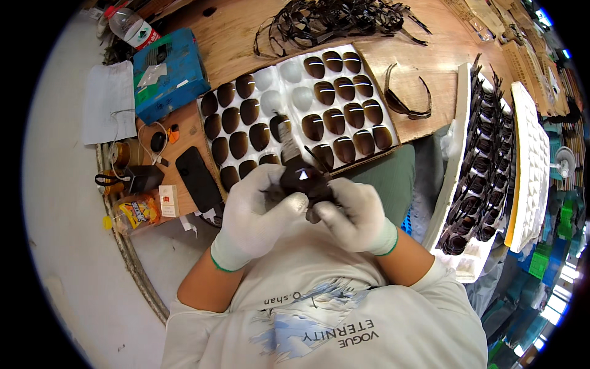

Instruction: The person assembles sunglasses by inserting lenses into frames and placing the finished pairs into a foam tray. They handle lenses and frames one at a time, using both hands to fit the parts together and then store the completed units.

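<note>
Both my hands wear white gloves with green cuffs. Between them, in front of my chest, is a dark pair of sunglasses (304, 178). Closed on its left side is my left hand (255, 209), thumb pressing the near edge. My right hand (356, 212) grips the other side with thumb and fingers. The temples point away from me over a tray (264, 101) and look partly blurred. Brown tinted lenses (334, 121) fill most of that white tray in rows, with several empty pockets near its middle. My fingers hide much of the sunglasses.
Dark frames (344, 24) lie tangled at the back, and sunglasses (409, 101) rest right of the tray. More sunglasses (476, 178) fill a white rack at right, beside stacked white trays (528, 166). Left are a blue box (172, 77), a phone (198, 178), a snack bag (138, 212) and a bottle (130, 27).
</note>
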Tool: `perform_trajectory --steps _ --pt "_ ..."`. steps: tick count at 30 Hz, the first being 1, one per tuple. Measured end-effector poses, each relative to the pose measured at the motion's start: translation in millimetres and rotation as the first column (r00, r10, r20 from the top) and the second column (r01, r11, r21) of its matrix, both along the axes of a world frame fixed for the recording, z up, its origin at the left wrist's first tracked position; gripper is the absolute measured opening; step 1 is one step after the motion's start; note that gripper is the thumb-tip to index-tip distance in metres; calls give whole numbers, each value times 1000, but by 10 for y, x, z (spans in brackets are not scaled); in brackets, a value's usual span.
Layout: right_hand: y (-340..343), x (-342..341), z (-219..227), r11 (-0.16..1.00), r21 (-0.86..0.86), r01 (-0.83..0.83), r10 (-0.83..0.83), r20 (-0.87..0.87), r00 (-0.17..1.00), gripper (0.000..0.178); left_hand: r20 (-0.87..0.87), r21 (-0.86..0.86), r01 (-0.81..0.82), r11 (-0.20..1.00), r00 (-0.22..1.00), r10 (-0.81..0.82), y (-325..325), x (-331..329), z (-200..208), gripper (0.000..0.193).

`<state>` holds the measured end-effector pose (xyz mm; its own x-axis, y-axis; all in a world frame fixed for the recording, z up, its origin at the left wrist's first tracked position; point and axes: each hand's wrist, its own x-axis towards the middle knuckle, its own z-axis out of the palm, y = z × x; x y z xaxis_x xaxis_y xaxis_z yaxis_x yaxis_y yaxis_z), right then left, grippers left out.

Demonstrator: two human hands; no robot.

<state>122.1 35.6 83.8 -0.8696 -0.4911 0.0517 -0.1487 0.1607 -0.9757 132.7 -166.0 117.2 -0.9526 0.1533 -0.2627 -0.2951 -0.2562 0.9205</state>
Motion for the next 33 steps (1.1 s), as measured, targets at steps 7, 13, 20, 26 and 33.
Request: perform_trajectory --steps 7,13,20,26,33 --pt "-46 43 153 991 21 129 -131 131 983 15 -13 -84 128 988 992 -129 -20 39 -74 25" --pt "-13 30 173 988 73 134 -134 -2 991 17 -46 -232 149 961 985 -164 5 32 -46 25" --pt "175 -93 139 990 -109 -91 105 128 986 37 -66 -134 159 978 983 -169 -36 0 -224 26" --pt "358 -208 98 901 -350 -257 413 512 753 72 66 152 152 977 984 -164 -72 -156 -300 34" --pt "207 -380 104 975 86 -206 163 358 919 59 -368 -164 299 940 866 -340 -9 -564 -357 34"
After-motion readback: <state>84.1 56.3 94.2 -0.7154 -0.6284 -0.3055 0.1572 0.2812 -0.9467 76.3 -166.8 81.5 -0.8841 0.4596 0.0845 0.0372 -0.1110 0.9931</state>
